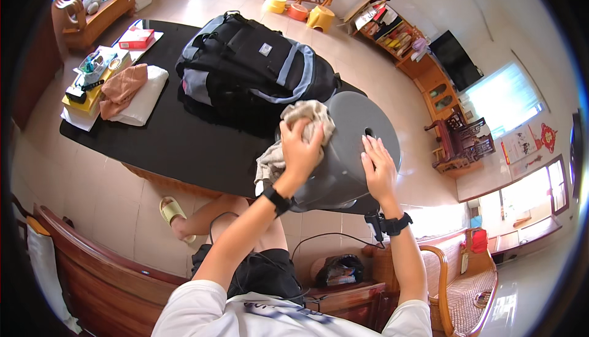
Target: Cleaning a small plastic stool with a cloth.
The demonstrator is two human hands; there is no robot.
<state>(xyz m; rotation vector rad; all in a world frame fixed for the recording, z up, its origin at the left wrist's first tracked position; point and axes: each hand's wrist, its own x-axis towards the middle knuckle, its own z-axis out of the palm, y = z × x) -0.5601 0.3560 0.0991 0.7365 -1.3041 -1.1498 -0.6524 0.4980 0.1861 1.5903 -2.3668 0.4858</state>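
A grey plastic stool [356, 130] with a hole in its seat stands at the right end of the black table [193, 148]. My left hand [301, 146] grips a crumpled beige cloth [309, 109] against the stool's left side. One end of the cloth hangs below the wrist. Flat on the seat, near the hole, rests my right hand [379, 167] with its fingers extended and nothing held. Each wrist wears a black strap. Behind the cloth, a large black and blue-grey backpack [257, 61] lies on the table, close to the stool.
At the table's left end lie a folded white towel [149, 93], an orange-brown cloth [122, 91], stacked books [85, 100] and a red box [136, 38]. A black cable [331, 234] runs near my right wrist. Wooden benches [106, 263] stand close to me.
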